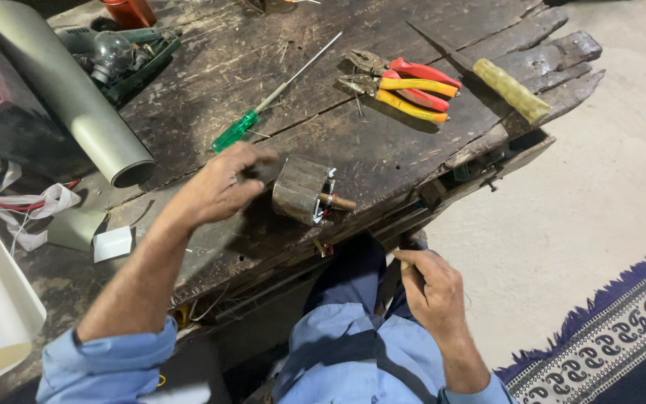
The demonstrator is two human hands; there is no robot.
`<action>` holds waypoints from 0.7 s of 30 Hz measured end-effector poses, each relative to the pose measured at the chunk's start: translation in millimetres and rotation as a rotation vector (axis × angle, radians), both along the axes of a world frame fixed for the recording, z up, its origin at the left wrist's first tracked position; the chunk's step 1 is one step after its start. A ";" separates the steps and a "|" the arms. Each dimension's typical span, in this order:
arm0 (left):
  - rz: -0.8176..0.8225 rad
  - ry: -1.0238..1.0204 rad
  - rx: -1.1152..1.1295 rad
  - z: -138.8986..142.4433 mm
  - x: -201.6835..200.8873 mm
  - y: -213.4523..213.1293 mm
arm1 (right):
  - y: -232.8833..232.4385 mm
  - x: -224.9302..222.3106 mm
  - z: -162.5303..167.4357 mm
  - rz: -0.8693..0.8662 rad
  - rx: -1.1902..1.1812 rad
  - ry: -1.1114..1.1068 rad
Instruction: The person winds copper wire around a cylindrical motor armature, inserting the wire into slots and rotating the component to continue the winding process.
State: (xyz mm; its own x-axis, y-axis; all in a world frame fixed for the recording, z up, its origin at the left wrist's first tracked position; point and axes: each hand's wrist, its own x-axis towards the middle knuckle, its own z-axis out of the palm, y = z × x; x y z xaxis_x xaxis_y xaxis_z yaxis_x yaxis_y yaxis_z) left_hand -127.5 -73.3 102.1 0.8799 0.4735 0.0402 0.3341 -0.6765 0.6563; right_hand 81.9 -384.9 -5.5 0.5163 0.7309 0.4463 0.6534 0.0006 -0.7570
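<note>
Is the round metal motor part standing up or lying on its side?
On its side. The motor core rests on the worn wooden bench with its shaft pointing sideways to the right, and the left hand touches its back end.

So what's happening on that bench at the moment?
A person sits at a worn wooden workbench. Their left hand rests against a small motor stator lying on its side near the bench edge. The right hand is down by the lap, off the bench, pinching something thin that is too small to identify. A green-handled screwdriver and two pairs of pliers lie untouched further back.
</note>
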 end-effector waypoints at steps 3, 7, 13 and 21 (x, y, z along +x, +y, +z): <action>-0.003 -0.266 0.430 11.2 7.0 -48.5 | -1.5 -2.9 -0.8 0.004 -0.020 0.006; 0.014 -0.192 0.777 7.3 39.1 -104.8 | -5.1 -9.1 0.9 -0.077 -0.012 -0.035; 0.144 -0.172 0.777 1.2 60.4 -110.6 | -5.7 -5.1 -7.1 -0.173 0.070 -0.111; 0.187 -0.138 0.790 -6.4 65.9 -107.7 | -15.4 5.9 -28.0 -0.064 0.135 0.085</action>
